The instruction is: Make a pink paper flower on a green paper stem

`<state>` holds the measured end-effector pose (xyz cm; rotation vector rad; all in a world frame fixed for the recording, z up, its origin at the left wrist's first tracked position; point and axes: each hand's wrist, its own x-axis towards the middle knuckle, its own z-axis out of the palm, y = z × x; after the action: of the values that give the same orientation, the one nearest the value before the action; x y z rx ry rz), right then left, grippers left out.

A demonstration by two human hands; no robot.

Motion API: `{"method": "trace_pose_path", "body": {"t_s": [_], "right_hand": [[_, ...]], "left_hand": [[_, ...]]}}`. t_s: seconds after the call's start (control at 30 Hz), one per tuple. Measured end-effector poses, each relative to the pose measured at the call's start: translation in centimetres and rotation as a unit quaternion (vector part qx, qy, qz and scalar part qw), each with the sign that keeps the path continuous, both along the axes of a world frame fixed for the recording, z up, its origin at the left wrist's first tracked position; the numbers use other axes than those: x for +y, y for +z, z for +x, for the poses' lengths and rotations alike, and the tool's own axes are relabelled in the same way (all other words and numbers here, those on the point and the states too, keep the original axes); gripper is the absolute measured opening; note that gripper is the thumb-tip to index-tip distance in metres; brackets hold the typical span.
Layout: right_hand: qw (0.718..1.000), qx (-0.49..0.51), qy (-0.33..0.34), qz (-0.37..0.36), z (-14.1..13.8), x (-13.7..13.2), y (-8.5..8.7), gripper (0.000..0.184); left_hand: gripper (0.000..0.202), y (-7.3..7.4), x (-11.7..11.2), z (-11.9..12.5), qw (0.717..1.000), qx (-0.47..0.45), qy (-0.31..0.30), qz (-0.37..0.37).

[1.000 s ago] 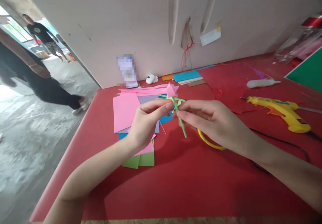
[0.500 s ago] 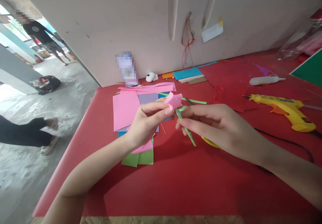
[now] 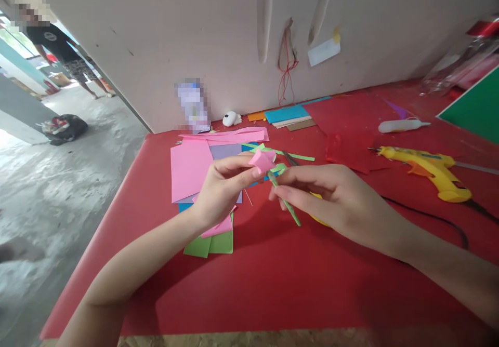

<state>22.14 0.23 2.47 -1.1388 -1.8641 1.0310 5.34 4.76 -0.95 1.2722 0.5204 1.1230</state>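
Observation:
A pink paper flower (image 3: 261, 161) is pinched between the thumb and fingers of my left hand (image 3: 224, 183), above the red table (image 3: 265, 284). My right hand (image 3: 323, 194) grips a thin green paper stem (image 3: 291, 212), which slants down toward me. The stem's pale upper end is just under the flower; whether the two touch, I cannot tell. Behind my right hand lie dark scissor-like blades (image 3: 290, 159), and a yellow piece (image 3: 322, 217) shows beneath the hand. Pink paper sheets (image 3: 191, 170) lie beyond my left hand, with green paper (image 3: 220, 243) nearer to me.
A yellow glue gun (image 3: 432, 168) with a black cord lies on the right, near a white squeeze bottle (image 3: 401, 125). A phone (image 3: 193, 105) leans against the back panel. Clear plastic bottles stand at the far right. Beyond the table's left edge, a person (image 3: 58, 45) stands near a black bag (image 3: 68, 129).
The view has shifted slightly, so most things sit a little further left. A passing person's legs have left the view at the left. Both hands keep hold of flower and stem.

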Motion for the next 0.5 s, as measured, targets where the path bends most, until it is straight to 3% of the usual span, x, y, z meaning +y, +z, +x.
{"method": "trace_pose_path", "body": {"t_s": [0.13, 0.23, 0.3, 0.33, 0.37, 0.43, 0.5], "right_hand": [[0.999, -0.018, -0.028, 0.016, 0.4, -0.4, 0.3, 0.02], [0.982, -0.094, -0.134, 0.093, 2.4, -0.7, 0.7, 0.021], [0.923, -0.204, -0.275, 0.177, 5.1, -0.5, 0.5, 0.015], [0.883, -0.289, -0.327, 0.173, 6.8, -0.2, 0.0, 0.013], [0.833, -0.37, -0.387, 0.14, 8.8, 0.1, -0.7, 0.014], [0.761, -0.493, -0.422, 0.008, 13.3, 0.7, -2.8, 0.027], [0.748, -0.518, -0.412, -0.052, 17.6, 1.4, -5.3, 0.026]], "left_hand": [[0.009, 0.0, 0.0, 0.1, 1.0, 0.0, 0.02, -0.022], [0.013, -0.1, 0.1, 0.1, 0.998, -0.002, 0.04, -0.04], [0.013, -0.1, 0.2, 0.1, 0.998, -0.003, 0.041, -0.044], [0.013, -0.2, 0.2, 0.1, 0.998, -0.003, 0.039, -0.044], [0.013, -0.2, 0.3, 0.2, 0.998, -0.003, 0.036, -0.044], [0.013, -0.2, 0.3, 0.2, 0.999, 0.0, 0.033, -0.044], [0.014, -0.2, 0.4, 0.3, 0.998, 0.0, 0.032, -0.047]]}}
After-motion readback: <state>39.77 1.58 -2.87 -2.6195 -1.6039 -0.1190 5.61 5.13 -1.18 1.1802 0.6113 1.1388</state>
